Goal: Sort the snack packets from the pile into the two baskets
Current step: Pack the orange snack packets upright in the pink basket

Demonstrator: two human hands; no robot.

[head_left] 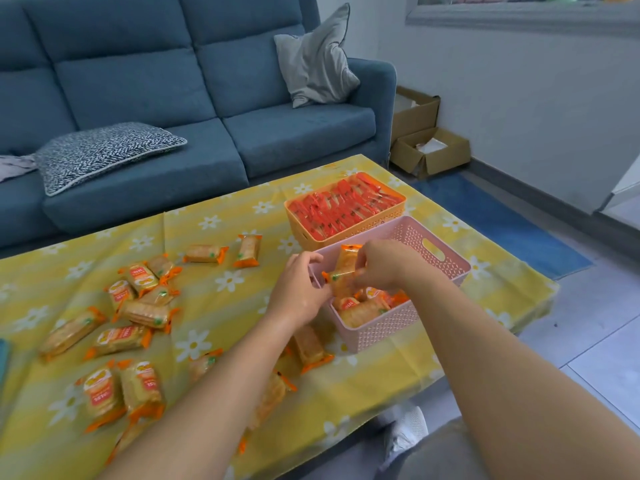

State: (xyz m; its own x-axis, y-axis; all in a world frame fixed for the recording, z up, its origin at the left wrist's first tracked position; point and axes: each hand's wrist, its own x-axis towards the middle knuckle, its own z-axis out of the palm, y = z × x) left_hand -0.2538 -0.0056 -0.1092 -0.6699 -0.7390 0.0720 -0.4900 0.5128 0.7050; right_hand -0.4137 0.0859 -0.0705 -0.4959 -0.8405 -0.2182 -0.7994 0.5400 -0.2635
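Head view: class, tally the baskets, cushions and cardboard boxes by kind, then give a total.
Baskets: 2 (orange basket, pink basket)
Cushions: 2 (grey cushion, patterned cushion)
Cardboard boxes: 2 (back box, front box)
Total: 6

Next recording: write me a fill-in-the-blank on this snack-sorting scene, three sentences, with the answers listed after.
The left hand and right hand together hold one orange-ended cracker packet above the ____ lattice-walled plastic basket.
The orange plastic basket behind it is full of ____ snack packets.
The loose cracker packets lie on a flower-printed tablecloth coloured ____.
Missing words: pink; red; yellow.
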